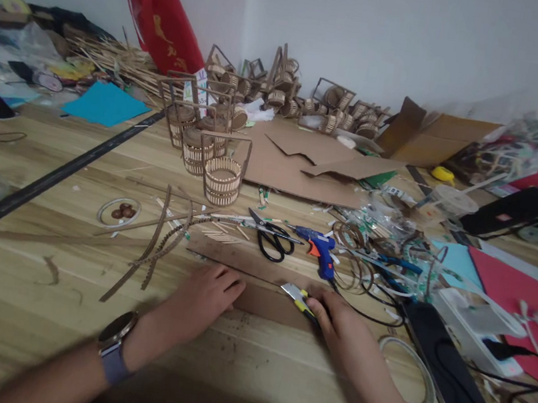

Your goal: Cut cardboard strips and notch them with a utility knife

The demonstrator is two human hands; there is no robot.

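My right hand (339,320) is closed around a yellow and black utility knife (303,303), its blade pointing left over a strip of brown cardboard (264,302). Pressed onto the left part of that cardboard, my left hand (215,291) has its fingers bent together and holds it down. A dark slit or edge runs along the cardboard between the hands. Just beyond it lie black-handled scissors (273,242), a blue glue gun (322,253) and several short wooden sticks (221,233). Thin brown strips (158,249) curve beside my left hand.
Small slatted baskets with handles (222,181) stand ahead, with more heaped by the wall. Large cardboard sheets (299,165) lie behind the tools. A tape roll (407,374) and a black phone-like slab (449,370) are at right. A ring holding brown beads (122,211) sits left.
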